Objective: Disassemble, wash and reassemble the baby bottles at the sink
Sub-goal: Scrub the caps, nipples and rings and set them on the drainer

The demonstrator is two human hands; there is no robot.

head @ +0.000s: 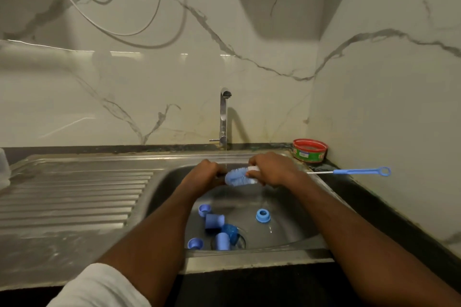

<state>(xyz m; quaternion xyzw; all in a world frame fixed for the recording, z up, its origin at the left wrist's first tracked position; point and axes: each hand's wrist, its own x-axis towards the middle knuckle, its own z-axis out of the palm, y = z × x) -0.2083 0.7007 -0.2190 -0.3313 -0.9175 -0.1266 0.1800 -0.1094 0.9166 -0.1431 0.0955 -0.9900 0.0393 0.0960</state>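
Over the steel sink [294, 232], under the tap [223, 117], my right hand [272, 169] grips the blue bottle brush [240, 176] just behind its bristle head. The brush's wire and blue ring handle [361, 171] stick out to the right over the counter. My left hand [203, 173] is curled round the left end of what looks like a clear baby bottle over the bristles; its outline is hard to make out. Several blue bottle parts lie in the basin: a collar ring [263, 215], caps [204, 209] [195, 243] and cylinders [214, 221] [222, 241].
A ribbed steel draining board [74, 194] lies to the left, with a pale container [3, 167] at its far edge. A red and green tub [309, 150] stands on the dark counter at the back right. Marble wall is close on the right; cables hang above.
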